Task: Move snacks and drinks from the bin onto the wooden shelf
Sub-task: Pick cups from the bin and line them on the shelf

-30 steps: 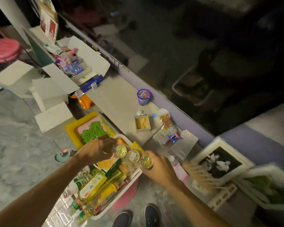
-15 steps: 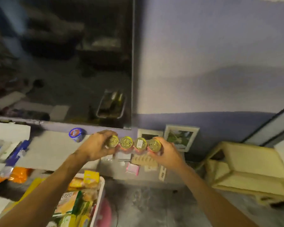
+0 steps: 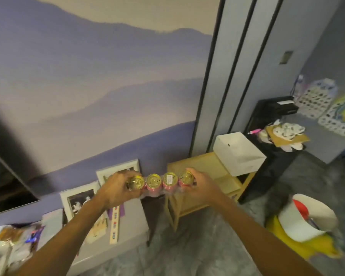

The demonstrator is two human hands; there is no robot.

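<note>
**Four cans held in the air before the wooden shelf**

At far left we see blurred snacks (image 3: 12,239) piled at the end of a low grey counter (image 3: 127,232). Two framed pictures (image 3: 79,200) lean against the wall behind it, and a wooden strip with coloured marks (image 3: 115,224) lies on its top. The wall (image 3: 88,86) carries a mural of purple hills under a pale sky.

Our left hand (image 3: 118,189) wraps around the leftmost can, fingers curled over its side. The cans (image 3: 161,183), four in a row with gold tops and pink sides, seem bound in clear wrap and hang in the air between the hands, above the gap between counter and shelf. Our right hand (image 3: 200,185) closes around the rightmost can.

Just behind and below stands the shelf (image 3: 199,170), of pale wood, on a grey mottled floor (image 3: 187,253). A white box (image 3: 239,154) sits on its far right corner. Further right are a black unit (image 3: 271,110), a cardboard sheet with white things on it, and a white tub (image 3: 305,220) on something yellow.
</note>
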